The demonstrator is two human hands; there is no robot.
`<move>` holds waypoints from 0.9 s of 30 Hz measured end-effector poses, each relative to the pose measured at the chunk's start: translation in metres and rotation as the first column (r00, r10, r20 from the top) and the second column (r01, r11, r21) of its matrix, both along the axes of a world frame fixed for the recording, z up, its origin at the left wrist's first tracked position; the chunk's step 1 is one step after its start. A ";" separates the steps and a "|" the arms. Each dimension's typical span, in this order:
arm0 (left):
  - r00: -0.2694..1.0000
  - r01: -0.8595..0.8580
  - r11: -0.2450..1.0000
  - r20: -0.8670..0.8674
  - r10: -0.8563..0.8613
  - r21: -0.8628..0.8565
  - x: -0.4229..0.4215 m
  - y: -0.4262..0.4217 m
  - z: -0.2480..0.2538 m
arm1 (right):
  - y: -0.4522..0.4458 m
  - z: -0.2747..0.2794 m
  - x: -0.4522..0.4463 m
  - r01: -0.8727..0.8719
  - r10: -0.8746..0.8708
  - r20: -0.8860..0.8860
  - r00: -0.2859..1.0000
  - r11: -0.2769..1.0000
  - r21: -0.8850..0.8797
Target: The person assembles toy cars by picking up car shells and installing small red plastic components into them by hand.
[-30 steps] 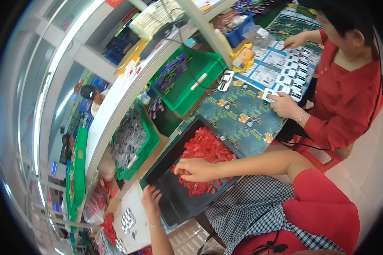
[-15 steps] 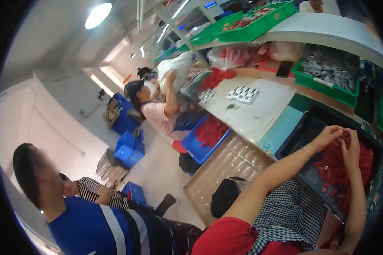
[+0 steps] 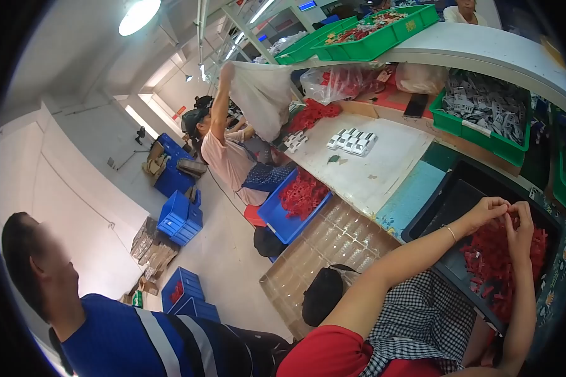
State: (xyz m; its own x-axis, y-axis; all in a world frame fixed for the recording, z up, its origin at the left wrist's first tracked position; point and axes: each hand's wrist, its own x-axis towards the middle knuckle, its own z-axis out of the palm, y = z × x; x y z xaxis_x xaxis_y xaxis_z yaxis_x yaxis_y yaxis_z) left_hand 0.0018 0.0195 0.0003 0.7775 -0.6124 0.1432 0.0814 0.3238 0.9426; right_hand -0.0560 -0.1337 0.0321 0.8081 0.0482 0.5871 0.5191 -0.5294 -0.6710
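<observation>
My left hand (image 3: 489,210), with a thin bracelet on its wrist, meets my right hand (image 3: 519,227) above a black tray (image 3: 435,200). The fingertips of both are pinched together. Whatever they hold is too small and hidden to make out. Below them, a pile of small red plastic pieces (image 3: 493,254) fills the near right part of the tray. A black-and-white checked apron (image 3: 421,311) covers my lap beside the tray's near edge.
Small white car-shaped pieces (image 3: 353,142) stand in rows on the worktable (image 3: 390,164). Green bins (image 3: 484,129) hold grey and mixed parts. A blue crate (image 3: 277,217) contains red pieces. A co-worker (image 3: 223,157) lifts a white bag (image 3: 261,94); another person (image 3: 107,333) is at left.
The co-worker at the table has raised the white bag higher, and it hangs longer. The view has shifted slightly. My hands stay pinched together over the tray.
</observation>
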 end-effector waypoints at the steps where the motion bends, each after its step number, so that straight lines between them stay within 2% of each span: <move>1: 1.000 -0.006 1.000 0.014 0.006 0.005 0.002 -0.001 -0.003 | 0.000 0.001 0.000 0.014 -0.014 0.022 1.000 1.000 -0.016; 3: 1.000 0.007 0.999 0.022 -0.008 0.037 0.002 -0.004 -0.009 | -0.003 0.001 0.000 0.032 -0.033 -0.007 0.999 0.999 -0.029; 4: 0.981 -0.141 0.989 0.139 0.134 0.044 0.001 -0.008 -0.013 | -0.005 0.001 0.001 0.038 -0.039 -0.040 0.998 0.998 -0.041; 5: 0.930 -0.283 0.959 0.254 0.267 0.029 0.001 -0.011 -0.017 | -0.007 0.000 0.002 0.054 -0.054 -0.003 0.999 0.997 -0.057; 6: 0.898 -0.292 0.951 0.372 0.237 0.100 0.005 -0.009 -0.024 | -0.010 -0.003 0.004 0.061 -0.063 -0.024 0.998 0.996 -0.071; 8: 0.637 -0.555 0.791 0.743 0.204 0.259 -0.002 -0.005 -0.024 | -0.015 -0.003 0.007 0.073 -0.075 -0.030 0.997 0.995 -0.073; 9: 0.684 -0.524 0.780 0.715 0.145 0.343 -0.003 -0.005 -0.028 | -0.017 -0.006 0.009 0.067 -0.070 -0.036 0.997 0.996 -0.060; 11: 0.576 -0.625 0.719 0.802 0.160 0.305 -0.006 -0.010 -0.042 | -0.021 -0.008 0.012 0.069 -0.071 -0.036 0.997 0.997 -0.037; 14: 0.619 -0.594 0.654 0.785 0.000 0.468 -0.005 -0.012 -0.066 | -0.024 -0.005 0.011 0.059 -0.058 -0.047 0.997 0.998 0.013; 17: 0.726 -0.340 0.729 0.659 -0.198 0.594 -0.007 -0.011 -0.061 | -0.023 -0.004 0.011 0.052 -0.047 -0.077 0.996 0.997 0.063; 18: 0.717 -0.316 0.758 0.667 -0.203 0.571 -0.011 -0.010 -0.059 | -0.023 -0.009 0.013 0.037 -0.035 -0.016 0.999 0.995 0.093; 20: 0.717 -0.299 0.784 0.670 -0.193 0.545 -0.012 -0.010 -0.059 | -0.025 -0.014 0.016 0.052 -0.054 0.060 0.997 0.998 0.036; 21: 0.677 -0.358 0.757 0.710 -0.194 0.547 -0.007 -0.010 -0.071 | -0.025 -0.011 0.013 0.076 -0.077 0.074 0.994 0.997 0.015; 22: 0.678 -0.292 0.812 0.708 -0.197 0.506 -0.005 -0.012 -0.055 | -0.028 -0.011 0.010 0.083 -0.083 0.005 0.997 0.996 0.037; 23: 0.638 -0.398 0.755 0.749 -0.180 0.520 0.001 -0.010 -0.067 | -0.032 -0.020 0.015 0.093 -0.092 -0.030 0.995 0.995 0.028; 25: 0.638 -0.430 0.735 0.753 -0.164 0.525 0.008 -0.012 -0.047 | -0.031 -0.014 0.013 0.108 -0.107 -0.058 0.993 0.994 0.024; 26: 0.586 -0.489 0.726 0.799 -0.138 0.484 0.018 -0.012 -0.047 | -0.031 -0.018 0.017 0.091 -0.088 -0.039 0.995 0.994 0.063; 27: 0.702 -0.419 0.799 0.712 -0.017 0.432 0.027 -0.016 -0.050 | -0.030 -0.013 0.015 0.109 -0.106 -0.071 0.992 0.993 0.040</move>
